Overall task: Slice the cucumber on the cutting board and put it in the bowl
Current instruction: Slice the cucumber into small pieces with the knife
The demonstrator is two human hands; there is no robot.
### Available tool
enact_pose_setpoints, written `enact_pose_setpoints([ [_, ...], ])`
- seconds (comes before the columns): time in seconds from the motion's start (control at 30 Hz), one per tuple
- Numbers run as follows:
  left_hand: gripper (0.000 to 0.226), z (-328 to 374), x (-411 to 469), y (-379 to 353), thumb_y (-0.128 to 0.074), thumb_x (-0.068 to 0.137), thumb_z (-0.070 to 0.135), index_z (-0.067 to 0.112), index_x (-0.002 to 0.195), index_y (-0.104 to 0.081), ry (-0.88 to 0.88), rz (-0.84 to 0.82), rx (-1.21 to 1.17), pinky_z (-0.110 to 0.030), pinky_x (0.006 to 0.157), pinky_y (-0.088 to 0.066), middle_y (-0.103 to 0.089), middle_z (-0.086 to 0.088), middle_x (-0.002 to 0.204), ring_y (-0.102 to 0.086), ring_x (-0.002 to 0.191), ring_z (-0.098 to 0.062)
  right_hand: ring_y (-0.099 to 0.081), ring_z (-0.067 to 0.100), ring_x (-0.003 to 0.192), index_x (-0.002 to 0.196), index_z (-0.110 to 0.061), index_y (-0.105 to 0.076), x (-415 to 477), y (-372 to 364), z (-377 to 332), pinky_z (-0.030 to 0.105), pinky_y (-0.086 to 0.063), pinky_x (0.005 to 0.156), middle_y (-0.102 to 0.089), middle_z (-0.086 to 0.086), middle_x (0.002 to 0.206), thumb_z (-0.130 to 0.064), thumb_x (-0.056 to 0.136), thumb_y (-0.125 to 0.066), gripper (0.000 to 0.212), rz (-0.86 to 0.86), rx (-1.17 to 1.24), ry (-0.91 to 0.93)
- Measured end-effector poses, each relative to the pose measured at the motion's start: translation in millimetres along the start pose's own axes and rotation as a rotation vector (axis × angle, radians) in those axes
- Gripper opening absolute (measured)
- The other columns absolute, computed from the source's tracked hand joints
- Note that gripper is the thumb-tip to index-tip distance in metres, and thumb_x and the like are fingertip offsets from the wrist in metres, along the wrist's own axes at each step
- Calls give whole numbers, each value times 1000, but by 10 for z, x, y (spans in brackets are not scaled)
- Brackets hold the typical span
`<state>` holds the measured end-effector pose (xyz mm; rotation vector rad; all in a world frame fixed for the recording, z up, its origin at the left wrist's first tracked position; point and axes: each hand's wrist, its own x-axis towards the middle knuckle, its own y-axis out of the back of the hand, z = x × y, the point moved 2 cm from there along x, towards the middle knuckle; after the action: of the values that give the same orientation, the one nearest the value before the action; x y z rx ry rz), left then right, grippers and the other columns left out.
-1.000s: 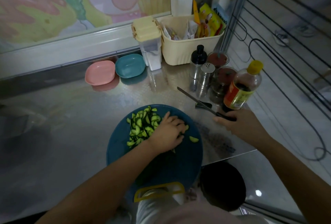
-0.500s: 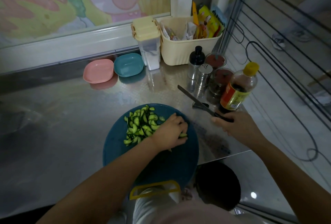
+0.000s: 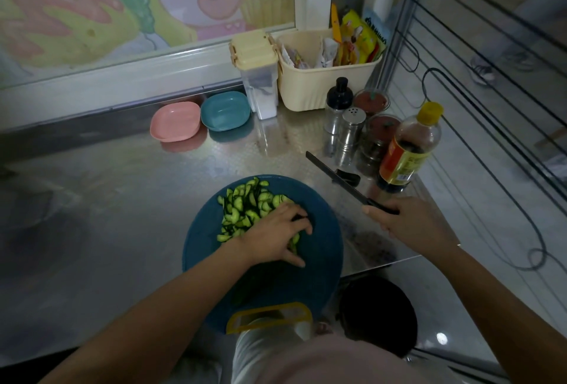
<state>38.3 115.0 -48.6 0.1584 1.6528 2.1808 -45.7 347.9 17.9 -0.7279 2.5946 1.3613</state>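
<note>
two small bowls stand at the back of the steel counter, left of the middle of the frame: a pink bowl and, just beside it on the right, a teal bowl. both are well apart from the cutting board.

lower, in the middle of the frame, lies a round blue cutting board with a yellow handle at its near edge. the cucumber slices lie in one heap on the upper left part of the board, already cut. none of them is in a bowl.

the left hand rests on the board at the right edge of the heap, palm down. its fingers are bent and curl round a few slices, and some green shows under the palm. the thumb lies stretched on the board.

behind the board, at the wall, stands a clear seasoning box with a pale yellow lid, touching a cream basket full of packets.

right of the board, a black knife points to the upper left, its blade over the counter and apart from the board. the right hand holds its handle with closed fingers.

behind the knife stand a glass bottle with a black cap, a metal shaker and two jars with red lids. just beside them on the right is a sauce bottle with a yellow cap, near the right hand.
</note>
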Motion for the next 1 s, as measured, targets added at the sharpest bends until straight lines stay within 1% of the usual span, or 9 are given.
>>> enact_pose_setpoints([
  [0.13,44,-104,67,87,-79,67,43,16,100,-65,41,29,-33,-20,109,6,-50,-7,124,-33,128,-24,-53,16,54,65,-8,-63,22,-67,82,25,-39,56,-56,5,58,-49,85,-59,46,10,26,-7],
  [0.33,27,-269,100,178,-73,75,31,16,97,-69,196,67,22,-15,102,19,-48,-8,131,-23,138,-24,-53,13,54,63,-15,-60,-16,-103,66,21,-39,54,-56,1,57,-45,87,-60,38,-20,62,-5],
  [0.43,29,-313,98,210,-69,79,33,18,104,-69,234,87,67,-24,110,9,-46,-7,133,-23,137,-25,-50,4,47,62,-17,-58,-55,-128,70,7,-32,43,-53,-4,53,-42,87,-61,36,-7,96,-3],
  [0.5,30,-279,61,205,-66,84,35,17,108,-69,244,103,70,-28,113,4,-47,-8,134,-24,138,-26,-50,5,46,61,-16,-58,-84,-188,74,8,-32,43,-52,-5,51,-42,86,-62,36,-25,120,-4],
  [0.6,28,-200,-50,201,-57,90,31,12,106,-71,256,234,9,-34,113,-8,-54,-15,128,-36,132,-34,-55,12,50,68,-9,-64,-121,-314,88,21,-43,51,-57,0,54,-41,85,-63,36,-62,177,-16],
  [0.7,28,-47,-206,180,-55,89,26,7,104,-70,274,391,-55,-36,104,-33,-57,-17,119,-51,115,-35,-53,14,48,70,-4,-65,-154,-430,102,26,-44,54,-58,4,55,-41,87,-61,41,-66,220,2],
  [0.77,21,101,-321,180,-64,86,23,8,101,-66,332,472,-67,-34,83,-51,-57,-11,109,-56,98,-28,-53,15,49,68,-7,-63,-176,-500,120,29,-45,57,-57,3,55,-42,89,-58,41,-57,238,10],
  [0.83,27,228,-419,176,-67,83,33,12,99,-60,418,430,-67,-32,64,-49,-58,-4,99,-58,86,-22,-53,15,50,70,-6,-63,-192,-549,140,29,-44,57,-57,4,56,-44,91,-54,44,-39,227,12],
  [1.0,45,378,-591,-43,-58,83,55,20,111,-52,571,173,34,-28,72,-41,-56,2,110,-55,99,-16,-57,21,59,76,-3,-62,-226,-670,161,32,-44,58,-60,9,64,-47,93,-47,50,-39,128,35],
])
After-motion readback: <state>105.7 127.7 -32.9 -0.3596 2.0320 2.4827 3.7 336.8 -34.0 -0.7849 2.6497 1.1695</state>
